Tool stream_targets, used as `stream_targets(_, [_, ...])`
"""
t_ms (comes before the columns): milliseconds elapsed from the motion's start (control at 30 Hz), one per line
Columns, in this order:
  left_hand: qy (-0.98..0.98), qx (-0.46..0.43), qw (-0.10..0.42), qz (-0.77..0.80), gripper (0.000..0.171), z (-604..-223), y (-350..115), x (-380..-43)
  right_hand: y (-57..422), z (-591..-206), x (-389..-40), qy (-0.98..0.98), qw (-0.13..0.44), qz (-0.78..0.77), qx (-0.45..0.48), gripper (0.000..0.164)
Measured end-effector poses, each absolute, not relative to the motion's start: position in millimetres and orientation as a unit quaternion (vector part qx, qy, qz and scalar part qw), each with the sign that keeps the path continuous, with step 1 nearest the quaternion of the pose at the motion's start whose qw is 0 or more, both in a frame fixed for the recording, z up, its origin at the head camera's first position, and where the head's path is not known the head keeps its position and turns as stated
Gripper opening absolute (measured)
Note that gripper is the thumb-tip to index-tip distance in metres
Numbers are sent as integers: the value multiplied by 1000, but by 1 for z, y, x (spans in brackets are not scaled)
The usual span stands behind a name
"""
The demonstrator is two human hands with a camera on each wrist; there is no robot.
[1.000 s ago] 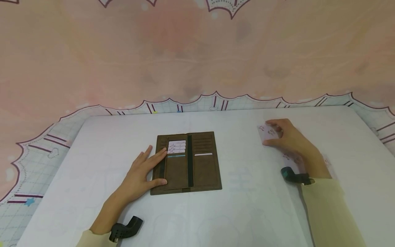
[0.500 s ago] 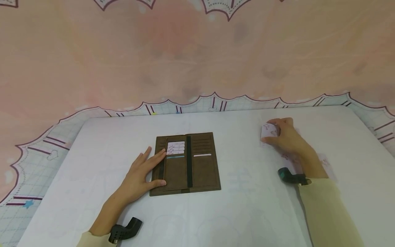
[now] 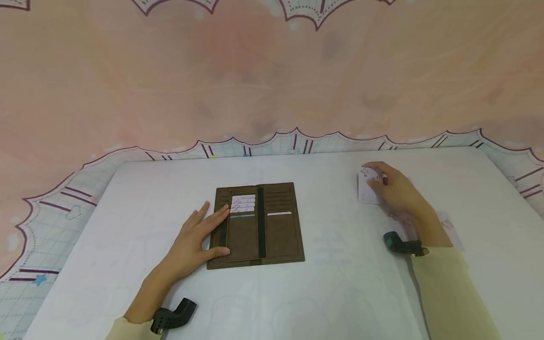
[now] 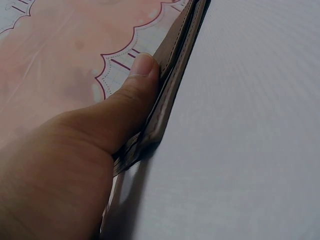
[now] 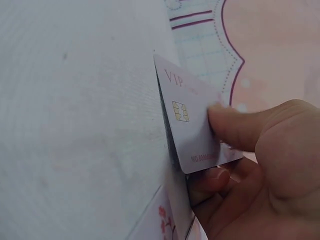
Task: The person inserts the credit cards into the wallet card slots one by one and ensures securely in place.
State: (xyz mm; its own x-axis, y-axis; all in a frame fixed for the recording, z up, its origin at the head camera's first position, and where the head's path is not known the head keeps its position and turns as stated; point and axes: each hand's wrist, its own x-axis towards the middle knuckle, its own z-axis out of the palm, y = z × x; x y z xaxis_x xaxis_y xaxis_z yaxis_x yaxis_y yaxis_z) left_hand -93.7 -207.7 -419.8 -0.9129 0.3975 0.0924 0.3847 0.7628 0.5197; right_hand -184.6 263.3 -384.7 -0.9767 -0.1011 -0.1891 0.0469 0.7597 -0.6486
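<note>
An unfolded brown wallet point(image 3: 278, 236) lies at the middle of the white table. My left hand point(image 3: 197, 238) rests on its left side with fingers spread, the thumb near the lower edge. Several white cards point(image 3: 242, 203) show in the wallet's left slots, and a single white card edge point(image 3: 279, 213) in the right ones. Over to the right, my right hand point(image 3: 393, 186) pinches a white VIP card point(image 5: 192, 120) with a gold chip between thumb and fingers. The card is tilted up off the table in the right wrist view.
More printed cards point(image 3: 448, 224) lie under and beside the right wrist, partly hidden by it; one flowered card point(image 5: 157, 220) shows low in the right wrist view. A patterned pink cloth point(image 3: 272, 85) spreads beyond the table's far edge.
The right thumb has shifted from the card's near edge onto its face, and the card now stands raised in the fingers. The left hand and wallet stay put.
</note>
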Motion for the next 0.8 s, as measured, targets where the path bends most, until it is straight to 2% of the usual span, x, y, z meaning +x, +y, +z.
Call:
stream_targets(133, [939,208,11,272,89,-420,-208,-94,265,-385,-185,930,106,-352,-14,47])
stream_targets(233, [939,209,10,272,89,-420,-207,-94,267,-386,-186,928,81,-363,-7,46])
stream_targets(567, [938,215,1,273,86,-418,-207,-93,259,-377,-184,886,2,-463,41,55])
stream_targets(800, [940,208,11,270,89,-419,-209,-93,233,-375,-183,850,3,-526,37,60])
